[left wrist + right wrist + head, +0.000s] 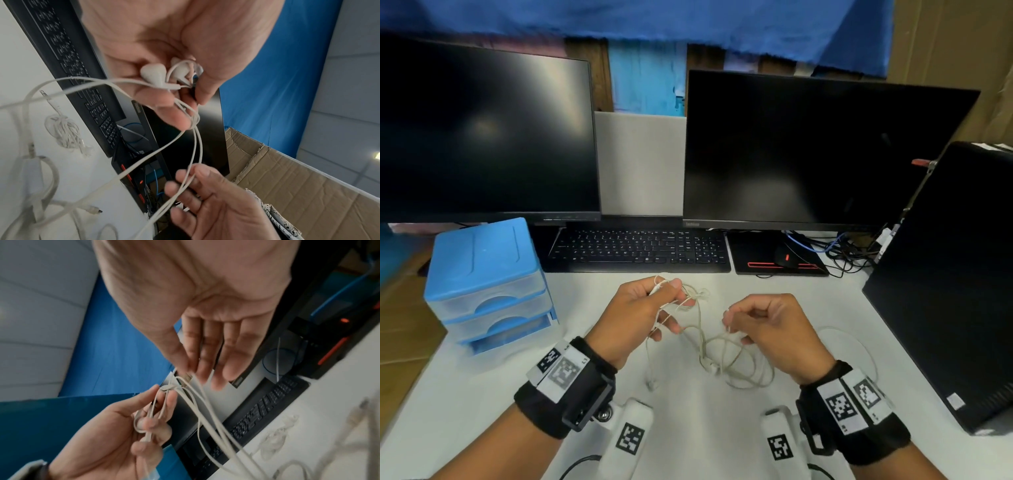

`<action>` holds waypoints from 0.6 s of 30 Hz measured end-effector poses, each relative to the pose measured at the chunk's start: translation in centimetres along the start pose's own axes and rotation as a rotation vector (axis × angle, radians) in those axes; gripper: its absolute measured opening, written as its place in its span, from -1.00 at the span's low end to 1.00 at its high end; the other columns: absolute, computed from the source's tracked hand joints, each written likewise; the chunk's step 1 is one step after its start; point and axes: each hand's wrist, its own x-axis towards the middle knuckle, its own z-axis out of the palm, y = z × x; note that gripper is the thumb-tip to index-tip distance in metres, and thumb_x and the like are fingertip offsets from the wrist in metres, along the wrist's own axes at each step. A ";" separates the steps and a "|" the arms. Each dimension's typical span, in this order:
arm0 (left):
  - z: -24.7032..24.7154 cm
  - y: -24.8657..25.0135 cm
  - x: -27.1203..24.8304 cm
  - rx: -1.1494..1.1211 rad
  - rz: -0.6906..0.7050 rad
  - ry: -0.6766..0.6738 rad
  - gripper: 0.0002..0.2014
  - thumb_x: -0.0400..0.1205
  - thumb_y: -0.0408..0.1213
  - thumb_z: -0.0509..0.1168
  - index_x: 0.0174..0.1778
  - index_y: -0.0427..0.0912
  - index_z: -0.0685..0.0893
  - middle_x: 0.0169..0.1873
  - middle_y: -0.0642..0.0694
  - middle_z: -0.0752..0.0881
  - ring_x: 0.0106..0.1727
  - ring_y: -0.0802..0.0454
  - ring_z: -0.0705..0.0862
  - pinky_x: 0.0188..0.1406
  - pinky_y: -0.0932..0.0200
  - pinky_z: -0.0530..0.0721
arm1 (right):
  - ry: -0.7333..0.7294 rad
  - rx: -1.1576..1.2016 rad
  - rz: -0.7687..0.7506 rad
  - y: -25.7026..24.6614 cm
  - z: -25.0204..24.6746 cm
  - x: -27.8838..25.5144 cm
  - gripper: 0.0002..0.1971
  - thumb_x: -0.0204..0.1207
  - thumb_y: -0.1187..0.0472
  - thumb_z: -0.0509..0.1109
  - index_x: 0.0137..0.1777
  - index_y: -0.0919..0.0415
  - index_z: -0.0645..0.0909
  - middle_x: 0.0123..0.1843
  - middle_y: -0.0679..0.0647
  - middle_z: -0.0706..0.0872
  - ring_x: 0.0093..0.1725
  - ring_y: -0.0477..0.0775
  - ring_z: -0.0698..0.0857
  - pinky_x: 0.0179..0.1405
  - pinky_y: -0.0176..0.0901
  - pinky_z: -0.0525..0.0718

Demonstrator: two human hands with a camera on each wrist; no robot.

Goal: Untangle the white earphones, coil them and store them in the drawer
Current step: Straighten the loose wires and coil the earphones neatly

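Above the desk [825, 308] middle, left hand [640, 308] pinches the earphones [154, 75]; right hand [774, 325] probably pinches a strand. Untangling is under way; next, ease the knot loose. Drawer [493, 301] waits closed at the left edge.

Two dark monitors [486, 133], one keyboard [640, 248], one mouse [784, 257], one blue drawer unit [486, 284] with three drawers, one earphone tangle [722, 353], two hands [643, 315].
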 end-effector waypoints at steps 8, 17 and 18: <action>-0.2 -0.2 0.3 0.000 -0.094 0.030 -0.65 0.70 -0.25 0.23 -0.44 -0.16 0.49 -0.50 -0.10 0.57 -0.64 0.10 0.26 -0.69 0.33 0.15 | 0.405 -1.137 -0.281 -5.1 -5.6 4.4 -0.87 0.43 0.26 0.31 -0.03 0.11 0.56 -0.17 0.07 0.68 -0.24 0.23 0.63 -0.27 -0.06 0.53; -1.6 -1.1 1.5 -0.036 -0.182 0.113 -0.71 0.71 -0.19 0.22 -0.34 -0.15 0.47 -0.46 -0.10 0.59 -0.60 0.04 0.33 -0.60 0.28 0.19 | 0.614 -0.013 -0.053 -12.7 -18.1 7.0 -0.65 0.67 -0.02 0.33 -0.33 0.11 0.54 -0.56 0.03 0.38 -0.76 -0.13 0.39 -0.63 -0.30 0.63; -1.7 -1.3 1.6 -0.039 -0.185 0.116 -0.71 0.71 -0.18 0.23 -0.35 -0.14 0.47 -0.45 -0.10 0.60 -0.59 0.04 0.36 -0.56 0.25 0.22 | 0.654 -0.086 -0.077 -13.8 -18.4 6.3 -0.60 0.63 -0.08 0.37 -0.39 0.11 0.53 -0.60 -0.01 0.35 -0.78 -0.15 0.32 -0.69 -0.37 0.55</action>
